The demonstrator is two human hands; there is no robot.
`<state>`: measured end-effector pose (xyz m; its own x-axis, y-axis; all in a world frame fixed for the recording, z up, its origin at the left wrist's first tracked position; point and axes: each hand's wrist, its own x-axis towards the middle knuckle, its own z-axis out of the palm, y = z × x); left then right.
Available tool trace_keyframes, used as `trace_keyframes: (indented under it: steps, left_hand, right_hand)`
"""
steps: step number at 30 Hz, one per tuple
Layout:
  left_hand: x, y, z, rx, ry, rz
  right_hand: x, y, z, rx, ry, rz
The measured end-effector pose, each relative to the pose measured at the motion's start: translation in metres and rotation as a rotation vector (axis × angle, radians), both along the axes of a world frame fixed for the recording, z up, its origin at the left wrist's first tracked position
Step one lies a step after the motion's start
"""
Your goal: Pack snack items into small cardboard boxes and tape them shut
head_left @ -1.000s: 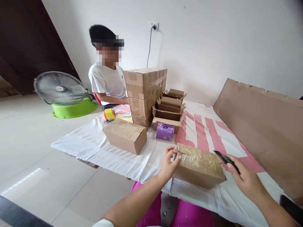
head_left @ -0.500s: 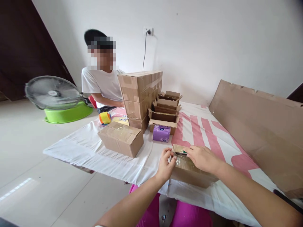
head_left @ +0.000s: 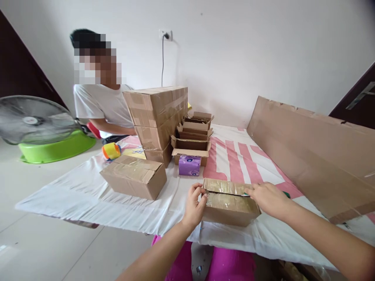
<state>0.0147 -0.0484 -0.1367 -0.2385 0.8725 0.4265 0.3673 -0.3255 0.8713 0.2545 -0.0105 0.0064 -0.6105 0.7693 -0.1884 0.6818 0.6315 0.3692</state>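
A taped cardboard box lies at the table's near edge, with a dark slit running lengthwise along its top. At its left end, my left hand grips the upper corner, with fingers curled and thumb on the top. Over the right end, my right hand is closed round a green-handled cutter. Its thin blade lies at the slit, while the fingers hide most of the handle. Beyond the box stands a purple pack, up against an open cardboard box.
Closed boxes are stacked behind, beside a row of open ones. Another closed box and a yellow-orange tape roll sit at left. A large cardboard sheet leans at right. Across the table sits a person, near a fan.
My right hand has drawn the cutter rightward along the box top, and a long slit now shows there. My left hand stays at the left end. The view has turned slightly right.
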Motion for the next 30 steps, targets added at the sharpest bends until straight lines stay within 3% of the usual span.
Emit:
trace_keyframes:
  steps: [6, 11, 15, 18, 25, 28, 30]
  left_hand:
    - [0.0, 0.001, -0.001, 0.024, 0.024, 0.021]
    - [0.0, 0.002, -0.001, -0.001, 0.017, 0.014]
    - [-0.001, 0.0, 0.0, -0.027, 0.011, 0.002]
    - [-0.001, -0.009, 0.002, -0.005, 0.001, -0.036]
    - [-0.001, -0.045, -0.009, 0.233, 0.185, -0.08]
    - [-0.004, -0.052, -0.023, 0.328, 0.305, -0.011]
    - [-0.007, -0.054, -0.03, 0.366, 0.363, 0.006]
  right_hand:
    - [0.061, -0.003, -0.001, 0.017, 0.058, -0.145]
    - [0.103, -0.003, -0.014, 0.032, 0.276, -0.202]
    - [0.135, 0.004, -0.042, -0.074, 0.512, -0.328]
    - [0.151, 0.008, -0.075, -0.174, 0.62, -0.488]
    - [0.147, -0.008, -0.156, -0.228, 0.472, -0.564]
    - [0.144, -0.011, -0.169, -0.184, 0.446, -0.522]
    - [0.142, -0.009, -0.165, -0.082, 0.465, -0.458]
